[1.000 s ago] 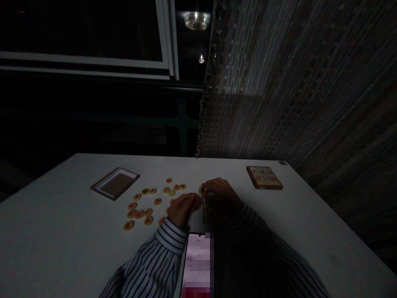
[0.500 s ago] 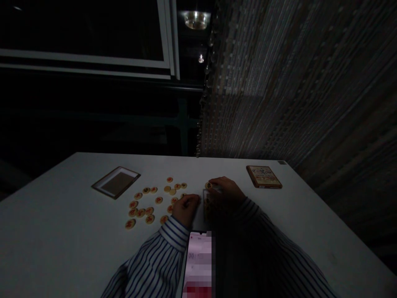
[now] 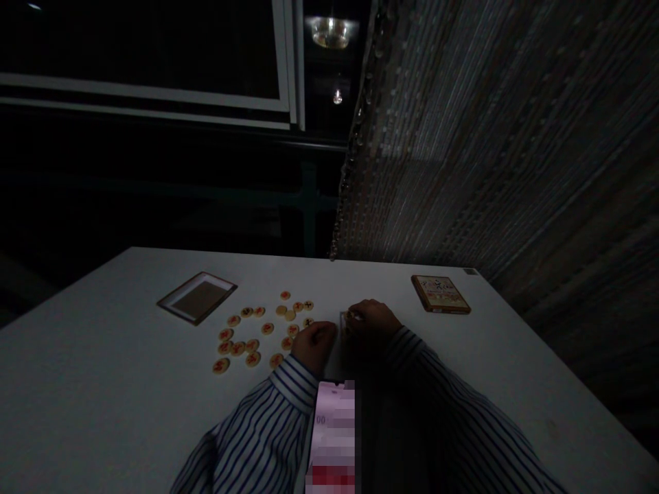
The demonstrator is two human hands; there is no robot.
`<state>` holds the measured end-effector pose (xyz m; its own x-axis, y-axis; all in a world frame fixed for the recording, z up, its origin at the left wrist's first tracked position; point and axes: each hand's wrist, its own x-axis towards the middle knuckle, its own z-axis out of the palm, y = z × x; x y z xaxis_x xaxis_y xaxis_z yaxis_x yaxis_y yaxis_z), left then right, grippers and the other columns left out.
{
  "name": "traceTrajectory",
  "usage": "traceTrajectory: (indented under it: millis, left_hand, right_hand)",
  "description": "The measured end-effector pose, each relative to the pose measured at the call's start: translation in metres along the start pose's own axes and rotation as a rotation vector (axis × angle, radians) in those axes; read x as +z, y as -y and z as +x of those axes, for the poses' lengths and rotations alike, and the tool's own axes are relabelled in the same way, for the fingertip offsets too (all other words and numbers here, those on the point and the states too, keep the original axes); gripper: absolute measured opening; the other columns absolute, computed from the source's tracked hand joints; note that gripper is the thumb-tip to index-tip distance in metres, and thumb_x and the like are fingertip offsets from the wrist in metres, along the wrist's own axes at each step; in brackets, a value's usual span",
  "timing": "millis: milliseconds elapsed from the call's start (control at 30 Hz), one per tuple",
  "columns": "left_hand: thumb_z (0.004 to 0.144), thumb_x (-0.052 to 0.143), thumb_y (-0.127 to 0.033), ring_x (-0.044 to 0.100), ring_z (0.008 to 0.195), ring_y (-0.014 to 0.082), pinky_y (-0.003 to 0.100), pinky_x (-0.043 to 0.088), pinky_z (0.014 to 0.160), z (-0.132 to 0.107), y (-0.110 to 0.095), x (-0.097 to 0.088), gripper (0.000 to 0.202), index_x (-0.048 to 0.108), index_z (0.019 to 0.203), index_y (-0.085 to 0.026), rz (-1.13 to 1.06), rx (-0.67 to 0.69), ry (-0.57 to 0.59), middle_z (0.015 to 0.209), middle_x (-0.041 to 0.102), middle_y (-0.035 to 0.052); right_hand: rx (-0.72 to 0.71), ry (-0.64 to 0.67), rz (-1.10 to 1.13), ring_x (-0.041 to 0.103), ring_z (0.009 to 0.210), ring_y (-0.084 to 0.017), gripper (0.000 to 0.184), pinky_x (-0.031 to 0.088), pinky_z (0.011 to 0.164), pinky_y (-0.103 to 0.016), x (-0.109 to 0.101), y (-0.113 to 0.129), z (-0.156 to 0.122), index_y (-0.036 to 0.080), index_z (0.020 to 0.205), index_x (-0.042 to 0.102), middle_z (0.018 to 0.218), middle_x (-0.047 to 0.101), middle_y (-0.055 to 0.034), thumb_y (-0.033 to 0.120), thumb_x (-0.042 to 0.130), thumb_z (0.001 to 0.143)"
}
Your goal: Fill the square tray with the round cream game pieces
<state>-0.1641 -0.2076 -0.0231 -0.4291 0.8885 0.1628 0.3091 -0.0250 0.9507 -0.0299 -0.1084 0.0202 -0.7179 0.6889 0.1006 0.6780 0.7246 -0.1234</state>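
Observation:
My right hand (image 3: 375,321) is closed, its fingertips on a round wooden Chinese chess piece (image 3: 351,315) at the far end of a small, shallow box (image 3: 342,333). That box lies mostly hidden under this hand and its shadow. Just left of the box, my left hand (image 3: 313,344) rests with curled fingers, and what they hold, if anything, is hidden. Several loose chess pieces (image 3: 252,346) with red or dark characters are scattered on the table left of my left hand. Two of them, one a plain disc (image 3: 290,315), show no character.
An open, shallow tray-like box part (image 3: 197,298) lies at the back left of the white table (image 3: 128,384). At the back right is a printed box (image 3: 441,294). A lit phone (image 3: 333,432) sits at the front between my forearms. Behind hangs a string curtain (image 3: 412,171).
My right hand has drawn slightly nearer with the chess piece, which now sits lower, at the box's far end. My left hand stays almost where it was. The view has shifted slightly.

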Motion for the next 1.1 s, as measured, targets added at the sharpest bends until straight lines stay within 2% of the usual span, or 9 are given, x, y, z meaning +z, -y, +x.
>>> traceTrajectory:
  millis: [367, 767, 1100]
  left_hand:
    - [0.067, 0.050, -0.026, 0.059, 0.072, 0.0163, 0.029, 0.048, 0.067, 0.000, 0.000, 0.000, 0.019, 0.062, 0.076, -0.014, 0.056, -0.001, 0.017, 0.074, 0.065, 0.0060]
    - [0.068, 0.049, -0.028, 0.060, 0.071, 0.0160, 0.028, 0.048, 0.065, -0.001, 0.000, -0.002, 0.020, 0.062, 0.076, -0.016, 0.088, 0.006, 0.054, 0.073, 0.065, 0.0046]
    - [0.066, 0.051, -0.026, 0.059, 0.069, 0.0153, 0.027, 0.048, 0.064, -0.001, -0.002, -0.001, 0.019, 0.062, 0.075, -0.015, 0.049, -0.019, 0.044, 0.071, 0.065, 0.0047]
  right_hand:
    - [0.031, 0.113, -0.102, 0.054, 0.082, -0.017, 0.036, 0.035, 0.067, -0.025, 0.005, 0.005, 0.002, 0.022, 0.090, 0.060, 0.088, 0.062, -0.0052, 0.040, 0.032, 0.078]
    - [0.042, 0.147, -0.190, 0.057, 0.078, -0.019, 0.042, 0.037, 0.063, -0.027, 0.006, 0.010, 0.002, 0.020, 0.084, 0.061, 0.084, 0.064, -0.0065, 0.040, 0.023, 0.082]
    - [0.039, 0.229, -0.233, 0.056, 0.080, -0.020, 0.036, 0.038, 0.066, -0.029, 0.002, 0.013, 0.003, 0.020, 0.084, 0.060, 0.088, 0.063, -0.0079, 0.036, 0.028, 0.081]
